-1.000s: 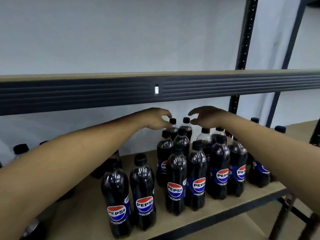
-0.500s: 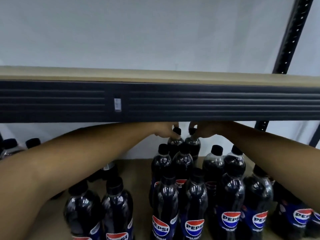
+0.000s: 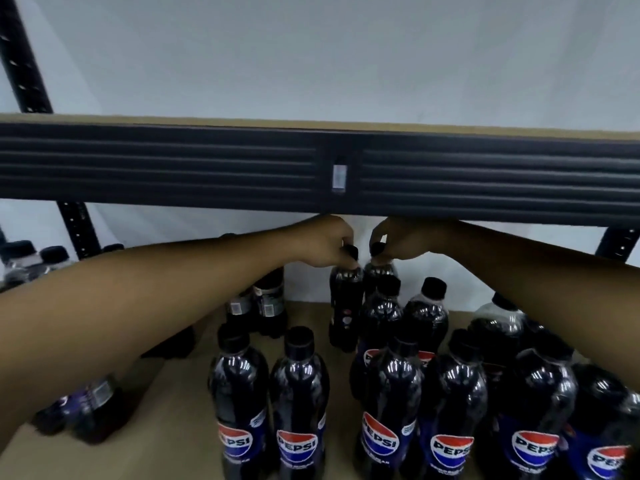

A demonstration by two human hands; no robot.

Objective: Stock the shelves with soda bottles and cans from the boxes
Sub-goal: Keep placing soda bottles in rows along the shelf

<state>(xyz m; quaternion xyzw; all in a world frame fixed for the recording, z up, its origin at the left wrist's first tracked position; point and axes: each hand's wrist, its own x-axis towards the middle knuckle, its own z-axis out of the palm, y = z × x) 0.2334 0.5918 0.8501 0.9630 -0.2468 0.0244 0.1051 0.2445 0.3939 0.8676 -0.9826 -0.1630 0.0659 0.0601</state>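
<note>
- Your left hand (image 3: 325, 244) is curled over the black cap of a dark soda bottle (image 3: 344, 306) at mid-frame, pinching it from above.
- Your right hand (image 3: 398, 240) pinches the cap of the neighbouring bottle (image 3: 379, 271) the same way. That one stands just right of the first, mostly hidden behind the rows in front.
- Both bottles stand upright at the back of the tan shelf board (image 3: 180, 393), close under the dark upper shelf beam (image 3: 173, 168).
- They look full, so expect real weight hanging from a small grip. A bottle held by its cap alone will likely swing if lifted.
- The plastic is smooth and glossy, probably slick. The ridged cap and the neck below it give the surest hold, and the narrowed waist suits carrying.
- The front-row Pepsi bottles (image 3: 298, 410) stand packed close together, so a nudge could probably topple several. Slide the bottles rather than tilt them.
</note>
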